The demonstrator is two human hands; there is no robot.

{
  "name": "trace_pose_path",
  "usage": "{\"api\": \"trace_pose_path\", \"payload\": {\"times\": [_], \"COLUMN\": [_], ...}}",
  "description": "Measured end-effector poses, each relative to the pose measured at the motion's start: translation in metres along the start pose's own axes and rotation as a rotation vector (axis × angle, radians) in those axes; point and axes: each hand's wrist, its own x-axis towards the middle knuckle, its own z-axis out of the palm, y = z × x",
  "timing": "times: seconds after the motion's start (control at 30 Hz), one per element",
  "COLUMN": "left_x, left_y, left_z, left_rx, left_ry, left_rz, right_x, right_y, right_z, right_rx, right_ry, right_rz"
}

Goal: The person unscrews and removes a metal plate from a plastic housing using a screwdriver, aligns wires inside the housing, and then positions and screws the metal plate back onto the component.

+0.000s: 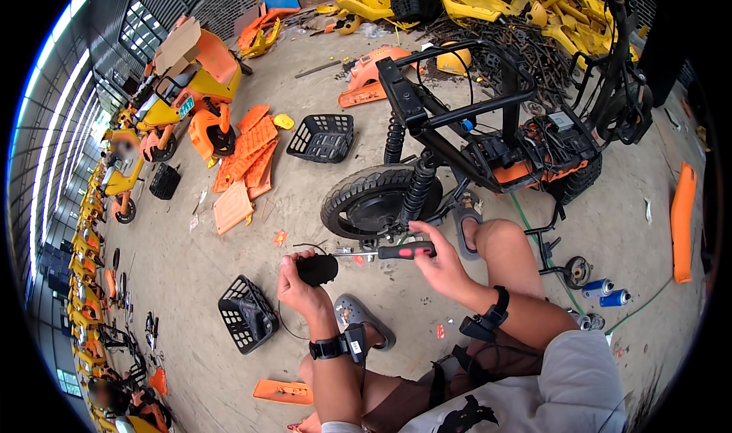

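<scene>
My left hand [302, 286] grips a small black rounded part [317, 270] with a thin black cable running from it. My right hand [444, 271] has its fingers and thumb about the rear of a screwdriver [406, 251] with a red and black handle. Its metal shaft points left and meets the upper edge of the black part; the exact contact is too small to make out. Just beyond the hands is a stripped black scooter frame [457, 120], with its wheel [381, 208] and coil shock absorber [418, 191] nearest to the screwdriver.
Black plastic baskets stand on the floor, one near my left forearm [248, 316], one farther off [309, 152]. Orange panels [248, 154] lie beyond. Blue spray cans [598, 288] and a green cord [639, 313] are at right. Yellow body parts [488, 2] pile up behind; scooters [88, 257] line the left.
</scene>
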Motion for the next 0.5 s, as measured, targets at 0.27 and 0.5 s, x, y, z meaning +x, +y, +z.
{"api": "trace_pose_path", "payload": {"times": [0.27,0.5], "left_x": [0.002,0.005], "left_y": [-0.002,-0.001], "left_z": [-0.003,-0.009], "left_rx": [0.014,0.019], "left_ry": [-0.016,-0.008], "left_rz": [-0.012,0.0], "right_x": [-0.003,-0.001], "right_y": [0.008,0.006], "right_z": [0.003,0.008], "right_rx": [0.258,0.404], "right_ry": [-0.009,-0.036], "right_rz": [0.21,0.35]}}
